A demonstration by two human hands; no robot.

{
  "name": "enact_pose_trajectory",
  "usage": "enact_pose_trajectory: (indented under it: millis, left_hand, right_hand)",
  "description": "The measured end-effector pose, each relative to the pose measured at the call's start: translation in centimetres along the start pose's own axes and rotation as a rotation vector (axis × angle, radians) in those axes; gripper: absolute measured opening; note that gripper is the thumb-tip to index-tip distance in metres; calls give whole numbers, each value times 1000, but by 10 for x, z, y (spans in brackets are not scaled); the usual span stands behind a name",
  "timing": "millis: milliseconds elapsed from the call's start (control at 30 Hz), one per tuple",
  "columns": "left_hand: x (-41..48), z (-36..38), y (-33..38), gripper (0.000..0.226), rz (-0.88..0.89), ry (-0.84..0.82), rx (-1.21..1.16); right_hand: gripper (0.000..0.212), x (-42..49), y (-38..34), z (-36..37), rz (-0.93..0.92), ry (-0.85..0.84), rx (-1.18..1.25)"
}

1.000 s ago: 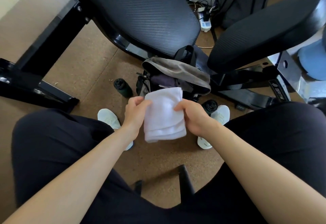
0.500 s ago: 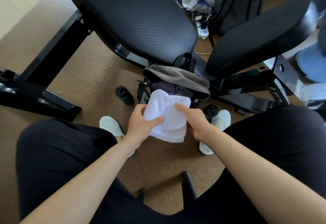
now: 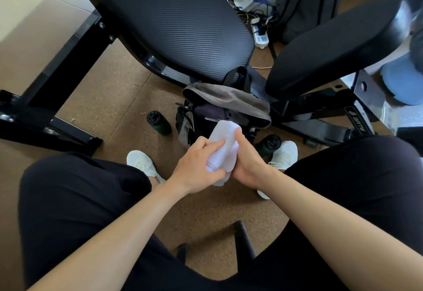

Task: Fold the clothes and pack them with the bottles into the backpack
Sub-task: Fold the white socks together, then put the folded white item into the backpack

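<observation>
I hold a folded white garment between both hands, just in front of the open backpack on the floor. My left hand grips its left side with the fingers curled over it. My right hand grips its right side, thumb on top. Its far end points into the backpack's mouth, where dark clothing lies. A dark green bottle stands left of the backpack. A second dark bottle stands at its right, beside my right shoe.
Two black padded bench seats on a black metal frame rise behind the backpack. My knees and white shoes flank it. A black bag, a plastic bag and a power strip lie at the back.
My hands have squeezed the white garment into a narrower roll and moved it forward and down toward the backpack's opening. The camera has tilted slightly closer.
</observation>
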State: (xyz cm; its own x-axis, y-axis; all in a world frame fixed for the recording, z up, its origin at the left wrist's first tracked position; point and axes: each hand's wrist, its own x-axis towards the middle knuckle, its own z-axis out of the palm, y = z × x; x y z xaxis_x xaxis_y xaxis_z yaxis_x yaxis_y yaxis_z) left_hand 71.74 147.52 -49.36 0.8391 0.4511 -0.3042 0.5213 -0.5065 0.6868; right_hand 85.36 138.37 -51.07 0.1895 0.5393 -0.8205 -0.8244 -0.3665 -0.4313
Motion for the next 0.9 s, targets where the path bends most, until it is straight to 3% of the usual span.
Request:
enact_pose_trajectory:
  millis: [67,133,233,300,367,433,500,600,733,833,900]
  left_hand:
    - [3,-1,2,75,-18,-97,-56]
    - [2,-3,7,55,-38,-154,-232]
    - [2,-4,8,33,-89,67,-369]
    - [3,-4,5,49,-187,146,-441]
    - [1,-3,5,68,-337,-6,-694]
    - [-3,2,2,57,-414,-132,-875]
    - [-4,8,-4,48,-412,-114,-919]
    - [0,11,-11,51,-472,-121,-958]
    - [23,12,-26,31,-630,-182,-908]
    - [53,16,-57,18,-788,80,-856]
    - [67,22,-82,37,-894,220,-783]
  right_hand:
    - [82,-2,2,0,28,-15,-68]
    - [67,-2,2,1,7,31,-145]
    - [52,-1,-2,-1,-57,77,-180]
    - [46,-6,-5,2,-76,76,-165]
    - [45,-10,-4,7,-61,80,-133]
    - [46,-13,-1,11,-32,79,-90]
    - [39,-15,2,15,-46,61,-108]
    - [38,-16,4,15,-149,42,-345]
    - [44,-2,-13,2,-336,130,-798]
    - [43,23,-40,-4,-463,195,-1303]
    - [46,44,-55,-6,-510,142,-1524]
